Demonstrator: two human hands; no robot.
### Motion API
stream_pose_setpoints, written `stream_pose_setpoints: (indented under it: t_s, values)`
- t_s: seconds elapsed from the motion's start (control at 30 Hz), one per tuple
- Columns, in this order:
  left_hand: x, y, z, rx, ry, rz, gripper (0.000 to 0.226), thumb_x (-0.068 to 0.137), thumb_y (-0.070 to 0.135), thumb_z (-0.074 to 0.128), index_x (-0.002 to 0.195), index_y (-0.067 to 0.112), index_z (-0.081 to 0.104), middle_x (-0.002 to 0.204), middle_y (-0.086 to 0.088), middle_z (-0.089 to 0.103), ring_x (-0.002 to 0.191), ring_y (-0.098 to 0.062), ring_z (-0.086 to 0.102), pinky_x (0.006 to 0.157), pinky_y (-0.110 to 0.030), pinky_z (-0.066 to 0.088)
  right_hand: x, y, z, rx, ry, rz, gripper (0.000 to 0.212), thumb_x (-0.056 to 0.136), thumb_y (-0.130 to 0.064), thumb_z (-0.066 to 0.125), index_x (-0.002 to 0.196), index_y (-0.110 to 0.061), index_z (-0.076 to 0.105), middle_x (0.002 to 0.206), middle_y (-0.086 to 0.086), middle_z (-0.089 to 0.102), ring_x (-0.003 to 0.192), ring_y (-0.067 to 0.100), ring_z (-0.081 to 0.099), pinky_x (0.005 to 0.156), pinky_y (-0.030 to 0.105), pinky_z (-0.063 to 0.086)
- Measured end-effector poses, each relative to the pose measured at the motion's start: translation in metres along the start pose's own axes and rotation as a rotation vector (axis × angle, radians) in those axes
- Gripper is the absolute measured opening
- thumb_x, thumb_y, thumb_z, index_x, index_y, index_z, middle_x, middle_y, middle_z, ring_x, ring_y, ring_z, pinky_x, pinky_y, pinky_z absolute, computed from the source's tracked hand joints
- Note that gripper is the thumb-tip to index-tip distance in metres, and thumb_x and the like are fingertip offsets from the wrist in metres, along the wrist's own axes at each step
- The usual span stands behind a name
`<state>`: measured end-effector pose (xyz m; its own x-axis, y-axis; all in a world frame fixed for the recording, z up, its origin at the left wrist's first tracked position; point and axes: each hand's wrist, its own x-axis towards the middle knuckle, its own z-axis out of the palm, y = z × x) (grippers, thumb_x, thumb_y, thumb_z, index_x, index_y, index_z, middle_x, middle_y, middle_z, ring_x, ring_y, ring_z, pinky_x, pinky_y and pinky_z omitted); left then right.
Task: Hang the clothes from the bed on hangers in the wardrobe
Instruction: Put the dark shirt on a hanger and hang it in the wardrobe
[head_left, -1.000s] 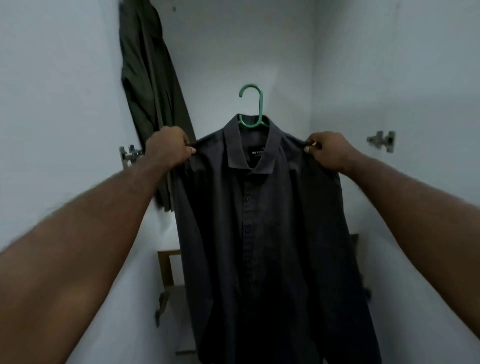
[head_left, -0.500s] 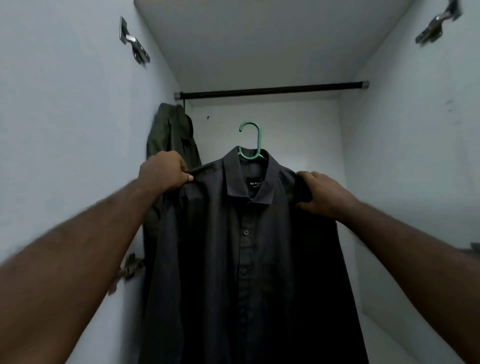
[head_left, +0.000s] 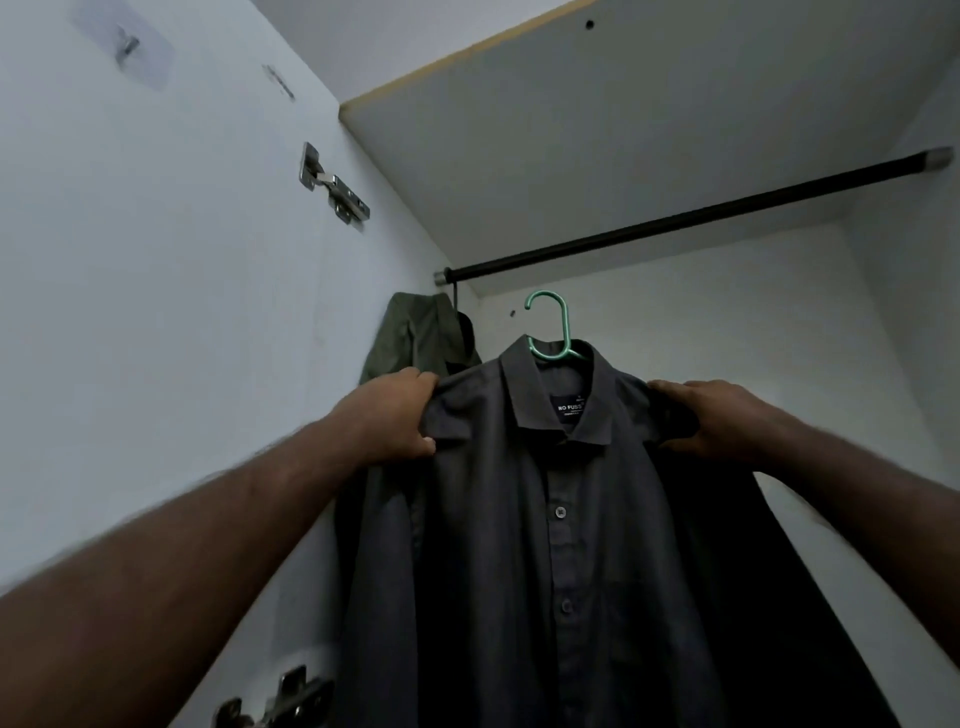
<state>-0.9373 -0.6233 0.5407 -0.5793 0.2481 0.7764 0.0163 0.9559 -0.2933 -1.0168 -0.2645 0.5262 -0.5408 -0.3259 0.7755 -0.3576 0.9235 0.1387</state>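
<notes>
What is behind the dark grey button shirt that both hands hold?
An olive green garment hangs behind the dark grey shirt, below the black metal rod. Its lower part is covered.

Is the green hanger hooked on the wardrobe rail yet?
Not hooked. The green hanger sits clear below the rail; left hand and right hand grip the grey shirt at its shoulders.

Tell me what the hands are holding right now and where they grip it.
Both hold the dark grey shirt on its green hanger: the left hand grips one shoulder, the right hand the other.
</notes>
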Motion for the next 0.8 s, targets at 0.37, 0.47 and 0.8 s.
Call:
stream_pose_setpoints:
  t_s: [0.37, 0.47, 0.8]
  values:
    - [0.055, 0.014, -0.018, 0.258, 0.157, -0.100, 0.072, 0.079, 0.043, 0.068, 0.137, 0.006, 0.047, 0.123, -0.013, 0.046, 0.111, -0.028, 0.052, 0.096, -0.036, 0.046, 0.099, 0.040, 0.034, 0.270, 0.082, -0.131, 0.072, 0.080, -0.032, 0.075, 0.144, -0.017, 0.046, 0.136, 0.007, 0.057, 0.122, 0.025, 0.054, 0.099, 0.030, 0.043]
    - [0.065, 0.020, -0.016, 0.292, 0.185, -0.115, 0.062, 0.078, 0.042, 0.068, 0.128, 0.006, 0.054, 0.117, -0.014, 0.050, 0.106, -0.028, 0.053, 0.091, -0.035, 0.047, 0.118, 0.048, 0.048, 0.349, 0.088, -0.153, 0.073, 0.078, -0.028, 0.076, 0.144, -0.017, 0.047, 0.137, 0.006, 0.058, 0.123, 0.023, 0.055, 0.099, 0.029, 0.043]
    - [0.105, 0.015, -0.016, 0.519, 0.108, -0.149, 0.040, 0.086, 0.038, 0.058, 0.115, 0.011, 0.060, 0.112, -0.007, 0.064, 0.102, -0.026, 0.060, 0.080, -0.032, 0.048, 0.181, 0.045, 0.104, 0.648, 0.002, -0.192, 0.077, 0.077, -0.017, 0.080, 0.145, -0.021, 0.045, 0.135, 0.006, 0.058, 0.109, 0.017, 0.059, 0.088, 0.018, 0.041]
